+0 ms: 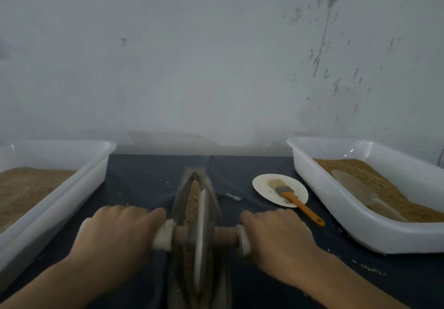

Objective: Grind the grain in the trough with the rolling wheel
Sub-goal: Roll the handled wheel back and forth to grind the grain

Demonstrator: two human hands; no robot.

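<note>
Both hands, left hand (120, 230) and right hand (276, 234), grip the padded axle ends of the pale stone rolling wheel (200, 234) standing in the narrow boat-shaped trough (179, 203) of coarse tan grain (193, 198); uneven pressing could tilt the wheel, spilling grain.

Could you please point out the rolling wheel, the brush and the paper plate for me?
rolling wheel (201, 231), head view, on the pale disc's rim above the axle.
brush (288, 193), head view, on the grey ferrule beside the bristles.
paper plate (263, 183), head view, on bare surface left of the brush.
</note>
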